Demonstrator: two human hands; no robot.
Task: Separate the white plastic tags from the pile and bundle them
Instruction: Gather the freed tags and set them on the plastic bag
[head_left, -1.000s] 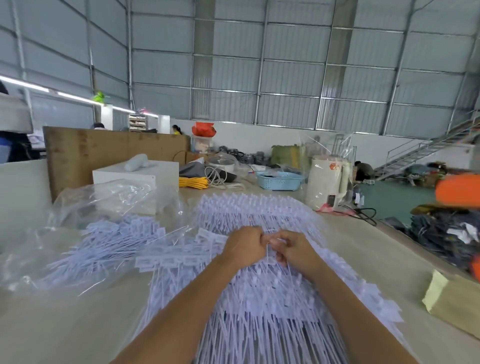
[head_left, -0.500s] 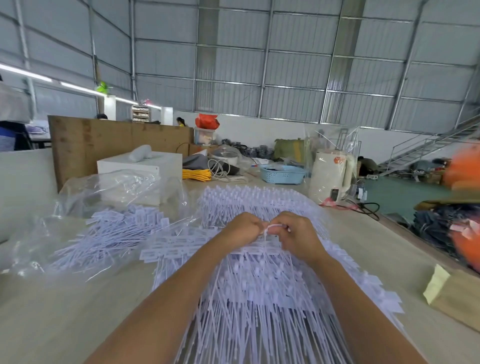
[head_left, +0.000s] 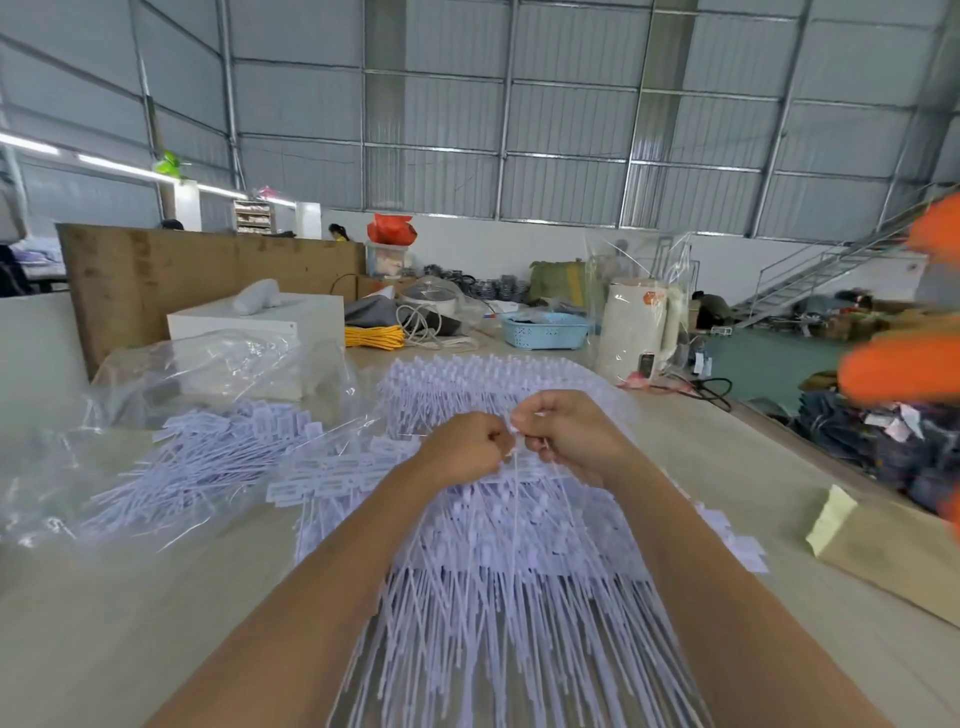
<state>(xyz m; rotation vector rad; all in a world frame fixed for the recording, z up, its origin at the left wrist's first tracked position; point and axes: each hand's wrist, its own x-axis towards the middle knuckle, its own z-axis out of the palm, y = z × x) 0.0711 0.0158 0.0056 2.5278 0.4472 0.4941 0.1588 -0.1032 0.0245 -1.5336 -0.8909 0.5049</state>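
Bag (head_left: 171, 379) of tags far left, clear plastic, with loose tags (head_left: 208, 457) lying on it, well apart from the work. Left hand (head_left: 467, 449) next, fingers curled tight, pinching tag heads at the top of the pile (head_left: 509, 561). Right hand (head_left: 566, 436) touching it knuckle to knuckle, fingers likewise curled and clamped on a thin white strand (head_left: 515, 467) running down over the pile. Probably peeling a few tags free. Best done by keeping the left pinch firm as anchor and drawing with the right along the stems, not across, so tails slide out without snagging neighbours. Worth lifting only a small count at once, heads kept level for bundling. Paper wad (head_left: 831, 519) far right, clear of things.
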